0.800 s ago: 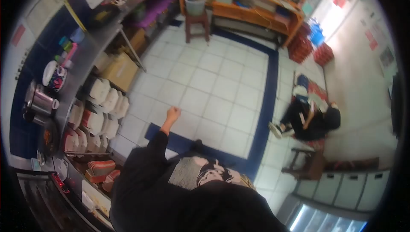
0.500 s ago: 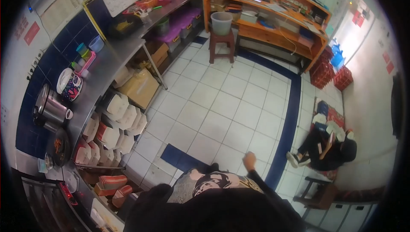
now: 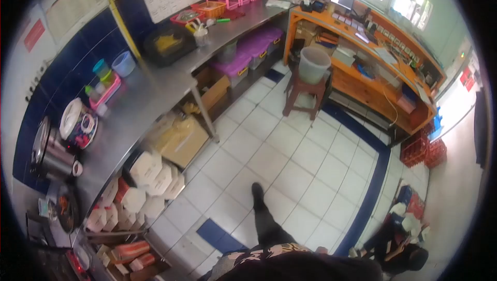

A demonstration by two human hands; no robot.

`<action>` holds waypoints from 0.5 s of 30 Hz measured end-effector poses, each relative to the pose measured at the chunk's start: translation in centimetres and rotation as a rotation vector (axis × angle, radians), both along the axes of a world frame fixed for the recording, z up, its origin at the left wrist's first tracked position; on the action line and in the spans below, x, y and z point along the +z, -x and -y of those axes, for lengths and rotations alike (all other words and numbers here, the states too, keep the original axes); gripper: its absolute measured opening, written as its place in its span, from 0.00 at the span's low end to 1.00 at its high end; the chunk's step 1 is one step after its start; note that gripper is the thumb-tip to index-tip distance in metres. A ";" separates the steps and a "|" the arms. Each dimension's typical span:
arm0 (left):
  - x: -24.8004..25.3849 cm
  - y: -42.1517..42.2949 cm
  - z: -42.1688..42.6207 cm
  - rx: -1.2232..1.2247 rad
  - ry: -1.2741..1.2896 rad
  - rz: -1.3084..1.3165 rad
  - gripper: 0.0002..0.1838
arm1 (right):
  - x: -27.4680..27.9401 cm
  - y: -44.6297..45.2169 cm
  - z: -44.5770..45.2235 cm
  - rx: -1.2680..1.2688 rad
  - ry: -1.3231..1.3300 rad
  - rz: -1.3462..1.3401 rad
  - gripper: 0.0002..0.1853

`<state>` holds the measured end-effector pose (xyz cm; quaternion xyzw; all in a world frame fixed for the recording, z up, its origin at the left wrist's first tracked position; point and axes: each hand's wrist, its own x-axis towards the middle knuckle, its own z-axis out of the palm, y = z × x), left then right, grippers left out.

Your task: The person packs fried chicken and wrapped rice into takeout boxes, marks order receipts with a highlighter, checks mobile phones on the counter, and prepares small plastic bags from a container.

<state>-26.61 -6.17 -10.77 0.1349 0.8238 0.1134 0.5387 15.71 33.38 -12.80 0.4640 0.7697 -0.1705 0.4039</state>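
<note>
Only a sliver of my right hand (image 3: 321, 250) shows, at my right side beside my patterned shirt (image 3: 282, 250). Its fingers are hidden, and I cannot see anything held in it. My left hand is out of view. One of my legs (image 3: 264, 219), in dark clothing, stretches forward over the white tiled floor (image 3: 233, 151). Ahead, a translucent bucket (image 3: 313, 66) stands on a brown plastic stool (image 3: 304, 94), well apart from my hands.
Along the left runs a steel counter (image 3: 140, 97) with a metal pot (image 3: 54, 149) and rice cooker (image 3: 78, 120). Stacked boxes (image 3: 150, 172) and a cardboard carton (image 3: 181, 141) sit below. An orange desk (image 3: 341, 76) is ahead; a seated person (image 3: 396, 250) is at lower right.
My view has moved forward; the stool, bucket and counter look nearer. A leg now reaches forward. My right hand, a closed fist before, has dropped almost behind my body.
</note>
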 end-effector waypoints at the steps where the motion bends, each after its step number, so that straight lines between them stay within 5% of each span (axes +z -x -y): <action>1: 0.2 2.5 -2.3 -0.065 0.020 -0.001 0.15 | 0.7 4.3 -1.6 -0.076 -0.096 -0.065 0.16; 6: 4.3 14.9 -13.4 -0.424 0.033 -0.056 0.15 | 5.4 31.3 -13.0 0.260 -0.123 -0.551 0.07; 7: -0.5 19.3 -14.7 -0.433 -0.225 -0.250 0.18 | 7.0 36.6 -15.2 0.274 -0.125 -0.612 0.06; 10: -0.2 32.8 -30.6 0.342 -0.316 -0.554 0.15 | 7.9 49.4 -22.0 0.221 -0.060 -0.782 0.05; 13: 6.3 42.9 -42.0 0.998 -0.947 -0.180 0.16 | 8.1 59.9 -30.2 0.301 0.023 -0.810 0.06; 15: 7.3 47.4 -46.9 0.910 -0.926 -0.259 0.16 | 8.6 66.8 -36.2 0.244 0.044 -0.796 0.06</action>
